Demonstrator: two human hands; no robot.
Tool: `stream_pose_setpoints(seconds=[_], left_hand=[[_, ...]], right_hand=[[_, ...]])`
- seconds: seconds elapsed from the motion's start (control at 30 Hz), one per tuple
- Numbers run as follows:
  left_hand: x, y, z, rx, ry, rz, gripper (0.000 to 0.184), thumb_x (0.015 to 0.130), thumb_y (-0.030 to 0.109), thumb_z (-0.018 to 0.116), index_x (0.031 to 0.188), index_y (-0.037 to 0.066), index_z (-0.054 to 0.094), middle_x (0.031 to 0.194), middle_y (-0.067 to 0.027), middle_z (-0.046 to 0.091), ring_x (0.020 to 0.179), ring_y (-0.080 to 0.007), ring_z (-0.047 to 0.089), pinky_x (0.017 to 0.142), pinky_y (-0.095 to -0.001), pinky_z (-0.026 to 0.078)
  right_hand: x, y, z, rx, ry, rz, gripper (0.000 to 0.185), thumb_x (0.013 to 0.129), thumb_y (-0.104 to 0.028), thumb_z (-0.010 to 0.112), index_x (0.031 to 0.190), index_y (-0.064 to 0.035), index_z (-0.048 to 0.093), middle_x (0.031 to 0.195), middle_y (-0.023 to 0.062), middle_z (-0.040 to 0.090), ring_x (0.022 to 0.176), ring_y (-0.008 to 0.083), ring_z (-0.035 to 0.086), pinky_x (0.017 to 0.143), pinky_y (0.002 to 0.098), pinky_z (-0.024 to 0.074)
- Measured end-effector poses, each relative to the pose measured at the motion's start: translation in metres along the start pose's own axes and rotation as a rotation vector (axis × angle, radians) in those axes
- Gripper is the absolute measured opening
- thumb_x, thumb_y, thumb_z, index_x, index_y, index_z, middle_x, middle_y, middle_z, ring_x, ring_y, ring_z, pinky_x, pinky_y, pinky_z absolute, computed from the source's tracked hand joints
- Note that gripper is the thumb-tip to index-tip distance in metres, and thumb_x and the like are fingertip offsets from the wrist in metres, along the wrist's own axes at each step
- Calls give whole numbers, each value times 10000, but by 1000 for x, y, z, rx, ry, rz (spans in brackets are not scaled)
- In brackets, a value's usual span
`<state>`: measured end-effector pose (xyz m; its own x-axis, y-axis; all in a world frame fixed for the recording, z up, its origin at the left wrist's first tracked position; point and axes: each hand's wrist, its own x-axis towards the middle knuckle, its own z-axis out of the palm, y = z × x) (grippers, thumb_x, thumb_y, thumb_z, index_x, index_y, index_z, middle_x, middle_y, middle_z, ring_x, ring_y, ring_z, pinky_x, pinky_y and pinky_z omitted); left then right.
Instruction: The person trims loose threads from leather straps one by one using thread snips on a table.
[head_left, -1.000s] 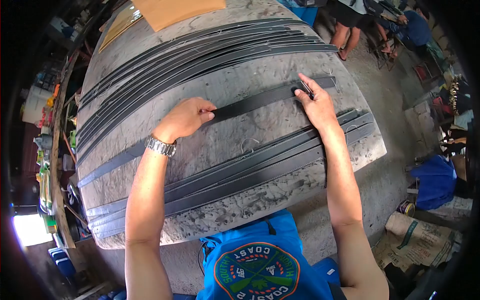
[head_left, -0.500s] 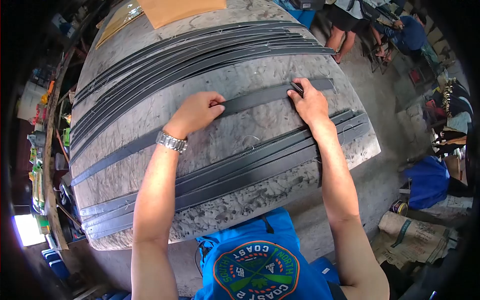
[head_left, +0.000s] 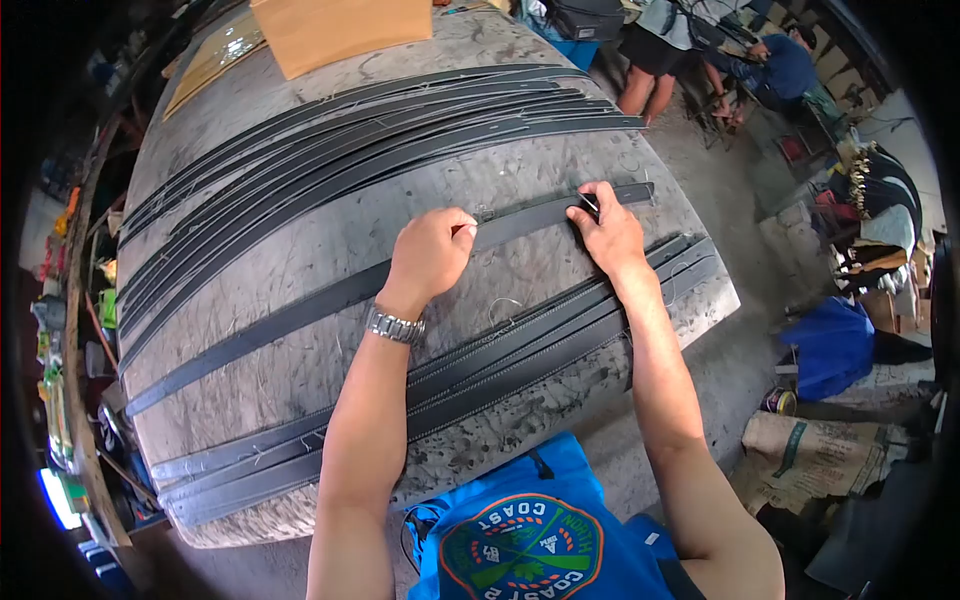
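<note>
A long dark strap (head_left: 330,298) lies across the grey, stained tabletop in front of me, a little curved by the lens. My left hand (head_left: 435,255), with a metal watch on the wrist, is closed in a pinch at the strap's upper edge. Fine thread (head_left: 486,214) shows beside its fingertips; what the pinch holds is too small to make out. Near the strap's right end, my right hand (head_left: 614,240) is closed round a small dark tool (head_left: 590,203) with a bright edge, its kind mostly hidden by the fingers. The fingertips there rest at the strap.
Several similar straps (head_left: 350,155) lie bunched farther back, with loose threads. Another group of straps (head_left: 500,350) lies nearer my body. A brown envelope (head_left: 345,35) sits at the far edge. Beyond the table are people, a blue cloth (head_left: 828,345) and a sack (head_left: 815,450).
My left hand has moved right along the strap, towards my right hand, its fingers now more closed. My right hand keeps its place near the strap's end. The camera view has shifted slightly.
</note>
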<state>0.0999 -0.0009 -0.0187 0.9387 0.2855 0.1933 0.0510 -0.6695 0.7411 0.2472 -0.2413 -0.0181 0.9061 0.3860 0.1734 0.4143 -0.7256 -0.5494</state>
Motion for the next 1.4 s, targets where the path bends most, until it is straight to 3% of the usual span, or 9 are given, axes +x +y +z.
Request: stream_pose_setpoints(seconds=[0.3, 0.4, 0.57, 0.7, 0.73, 0.83, 0.93, 1.07, 1.4], left_hand=[[-3, -1, -25, -109, -108, -69, 255, 938, 48, 653, 1178, 10, 731, 1070, -158, 778, 949, -260, 753, 858, -356, 567], [-5, -10, -31, -206, -138, -125, 246, 902, 50, 683, 1139, 16, 738, 1024, -183, 767, 945, -331, 746, 848, -396, 576], [-7, -11, -35, -239, -150, -111, 251, 884, 67, 722, 1129, 11, 739, 1023, -176, 771, 938, -303, 752, 849, -382, 576], [-7, -15, -43, -150, -139, -116, 231, 885, 94, 735, 1104, 24, 756, 1017, -156, 777, 935, -294, 753, 845, -381, 572], [-7, -14, -48, -141, -141, -148, 222, 889, 100, 733, 1097, 28, 761, 1010, -153, 778, 933, -292, 753, 841, -379, 571], [-7, -11, -59, -113, -148, -194, 201, 900, 115, 725, 1079, 37, 771, 991, -148, 781, 925, -289, 754, 830, -374, 565], [-7, -13, -58, -107, -118, -179, 194, 907, 125, 718, 1070, 39, 775, 976, -151, 781, 909, -291, 754, 820, -370, 562], [-7, -16, -51, -118, -75, -140, 181, 906, 124, 718, 1055, 39, 775, 967, -152, 779, 884, -292, 752, 806, -369, 563], [-6, -16, -28, -129, 19, -43, 200, 901, 160, 741, 1075, 64, 759, 1016, -134, 757, 918, -326, 727, 822, -411, 565]], right_hand=[[1, 3, -1, 49, -15, 42, 404, 926, -331, 762, 1245, -139, 606, 1112, 170, 752, 1092, 380, 705, 926, 446, 536], [1, 3, -1, 42, -10, 56, 409, 923, -325, 766, 1255, -148, 607, 1125, 162, 750, 1103, 368, 702, 931, 436, 531], [2, 2, -2, 43, -19, 85, 410, 917, -335, 772, 1251, -157, 613, 1130, 152, 750, 1113, 367, 697, 932, 429, 525], [11, 14, -1, 186, 108, 131, 335, 892, -231, 807, 1150, -72, 664, 1016, 103, 750, 953, 215, 694, 889, 346, 523], [20, 24, 0, 318, 112, 129, 307, 882, -184, 813, 1108, -27, 679, 972, 69, 736, 896, 156, 646, 868, 312, 515], [33, 43, -8, 258, 155, 96, 286, 894, -181, 800, 1102, -19, 689, 957, 34, 733, 904, 113, 633, 857, 286, 501], [43, 50, -17, 169, 109, 120, 315, 908, -217, 785, 1151, -43, 686, 1036, 73, 755, 978, 156, 678, 896, 315, 510], [43, 49, -11, -80, 85, 142, 406, 952, -417, 696, 1300, -218, 633, 1266, 137, 724, 1227, 359, 652, 997, 455, 506], [38, 39, -6, -128, 105, 188, 399, 977, -427, 665, 1329, -251, 603, 1217, 161, 738, 1179, 391, 671, 966, 494, 517]])
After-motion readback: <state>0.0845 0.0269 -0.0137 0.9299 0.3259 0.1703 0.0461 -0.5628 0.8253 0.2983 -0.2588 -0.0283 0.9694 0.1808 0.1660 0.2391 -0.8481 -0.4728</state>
